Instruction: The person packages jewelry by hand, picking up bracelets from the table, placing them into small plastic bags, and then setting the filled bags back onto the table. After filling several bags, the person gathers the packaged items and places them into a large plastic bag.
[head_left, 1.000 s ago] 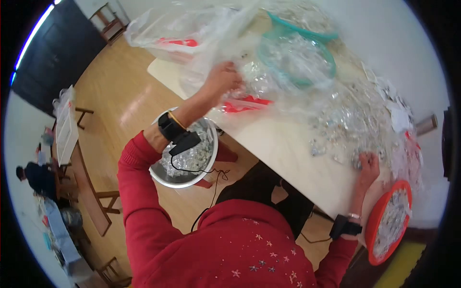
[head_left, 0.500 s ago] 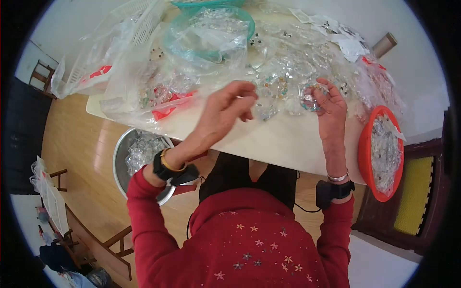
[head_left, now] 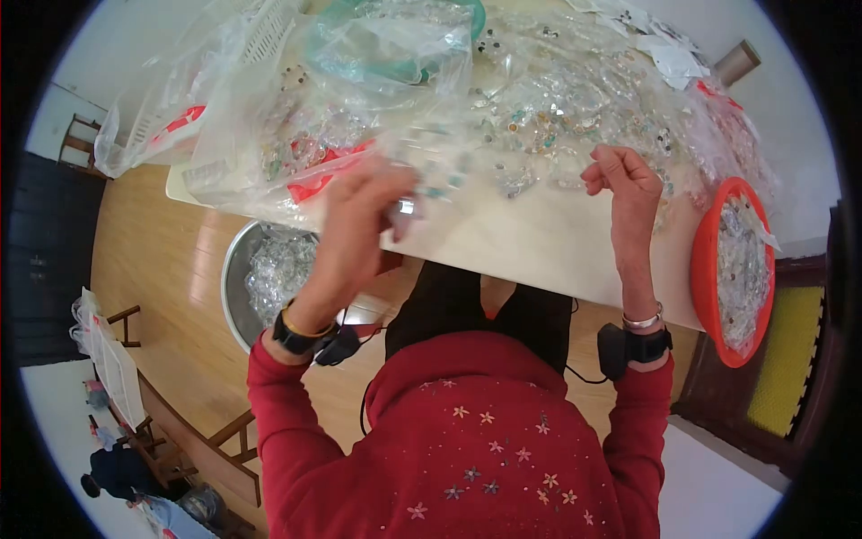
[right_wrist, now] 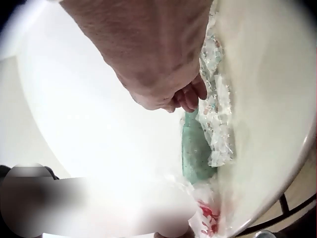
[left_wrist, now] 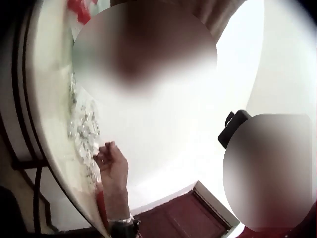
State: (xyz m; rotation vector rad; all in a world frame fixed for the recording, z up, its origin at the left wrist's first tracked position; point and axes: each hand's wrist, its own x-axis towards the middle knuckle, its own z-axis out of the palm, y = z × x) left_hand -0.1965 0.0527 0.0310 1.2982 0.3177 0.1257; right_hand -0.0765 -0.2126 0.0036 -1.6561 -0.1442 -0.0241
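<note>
In the head view my left hand (head_left: 355,220) is over the near left part of the table. It grips a clear packet with turquoise beads (head_left: 438,184), blurred by motion; the earlier frame shows a ring of beads in such a packet. My right hand (head_left: 628,184) is raised at the near edge of a pile of clear bead packets (head_left: 557,112). Its fingers curl loosely and nothing shows in them. The right wrist view shows this hand (right_wrist: 163,69) from behind, fingers bent beside the packets.
A metal basin of clear packets (head_left: 238,296) stands below the table's left edge. At the right is a red basin (head_left: 705,296), also filled. Behind lie a teal basin (head_left: 316,49), a white basket (head_left: 256,54) and a plastic bag with red print (head_left: 314,184).
The bead packet has passed from my right hand to my left. My left hand has moved left with it. Earlier, my left hand was among the plastic bags at the left, and the head view has turned.
</note>
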